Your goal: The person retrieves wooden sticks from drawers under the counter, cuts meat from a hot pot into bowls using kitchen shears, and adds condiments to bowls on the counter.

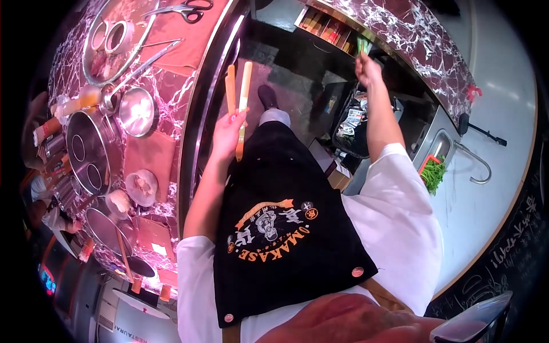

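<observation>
My left hand point(227, 134) is closed around a pair of long light-coloured wooden sticks point(246, 86), which point away from me above the floor. My right hand point(367, 70) reaches forward with its fingers pinched on a small green and white item point(363, 45), too small to name. That item is at the edge of an open drawer point(329, 30) holding brown and red packets. Below my right forearm is a black-lined bin point(350, 128) with crumpled wrappers in it.
On the left, a marbled counter point(166, 91) bears a large steel pot point(88, 151), bowls, tape rolls point(119, 37) and black-handled scissors point(191, 10). To the right are a sink point(439, 146), a curved tap point(480, 171) and leafy greens point(434, 175) in a red basket.
</observation>
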The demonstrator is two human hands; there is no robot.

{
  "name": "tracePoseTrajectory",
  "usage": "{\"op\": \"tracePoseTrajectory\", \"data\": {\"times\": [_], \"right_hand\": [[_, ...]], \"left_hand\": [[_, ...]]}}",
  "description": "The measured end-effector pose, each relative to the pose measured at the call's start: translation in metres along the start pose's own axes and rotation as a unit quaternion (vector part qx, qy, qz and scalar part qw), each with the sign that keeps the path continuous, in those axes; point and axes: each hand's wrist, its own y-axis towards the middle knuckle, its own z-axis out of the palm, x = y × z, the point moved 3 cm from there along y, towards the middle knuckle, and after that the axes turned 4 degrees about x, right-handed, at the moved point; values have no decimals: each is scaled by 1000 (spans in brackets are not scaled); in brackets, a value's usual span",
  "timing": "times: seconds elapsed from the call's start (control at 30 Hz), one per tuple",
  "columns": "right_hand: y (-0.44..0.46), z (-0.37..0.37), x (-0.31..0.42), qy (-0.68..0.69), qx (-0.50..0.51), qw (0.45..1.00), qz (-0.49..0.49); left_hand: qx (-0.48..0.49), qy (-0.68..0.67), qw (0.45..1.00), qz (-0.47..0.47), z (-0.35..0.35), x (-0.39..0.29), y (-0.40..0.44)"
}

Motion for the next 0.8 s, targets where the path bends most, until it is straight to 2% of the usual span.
{"op": "tracePoseTrajectory", "data": {"times": [0.03,0.07,0.1,0.13,0.17,0.2,0.23,0.27,0.3,0.33,0.37,0.4,0.43,0.47,0.5,0.53,0.57,0.6,0.67,0.73,0.8], "right_hand": [[11,11,13,24,1,997,-69],[19,9,22,-51,-99,990,-92],[31,1,17,-178,-143,961,-157],[55,-4,15,-301,-171,911,-226],[40,8,13,-459,-180,821,-288],[-56,85,23,-503,-158,782,-331],[-50,86,-4,-462,-116,787,-393],[-28,84,-46,-423,-42,807,-410],[-19,85,-89,-476,27,769,-426],[-33,109,-127,-487,122,792,-348],[-6,109,-183,-490,256,765,-331],[-59,150,-213,-536,314,705,-342],[-83,172,-252,-591,406,629,-301],[-144,209,-275,-629,479,554,-259],[-183,237,-303,-672,544,469,-179],[-213,255,-335,-666,614,406,-122],[-237,271,-360,-695,629,328,-121],[-264,284,-391,-715,644,245,-118],[-310,304,-457,-734,647,160,-134],[-366,314,-521,-748,641,77,-151],[-426,318,-585,-739,649,7,-179]], "left_hand": [[-3,18,1000,3,-1,-1,0],[-11,20,1000,4,-5,4,2],[2,-23,1000,0,-8,9,1],[5,-70,998,4,-15,7,-3],[-34,-74,996,24,-12,-7,-19],[-22,-94,994,41,-26,-4,-26],[-54,-65,995,60,-33,-11,-42],[-69,-31,995,61,-47,-14,-58],[-95,-43,991,88,-58,-11,-76],[-111,-84,982,126,-67,-13,-103],[-143,-68,977,146,-86,1,-121],[-177,-80,966,171,-97,6,-154],[-221,-136,946,196,-111,26,-183],[-254,-188,922,223,-124,51,-210],[-285,-214,903,239,-138,75,-239],[-329,-285,863,254,-150,111,-273],[-369,-353,818,265,-157,148,-304],[-394,-368,795,278,-163,185,-333],[-505,-458,680,271,-171,276,-400],[-565,-488,606,274,-167,356,-468],[-659,-515,480,266,-156,429,-531]]}}
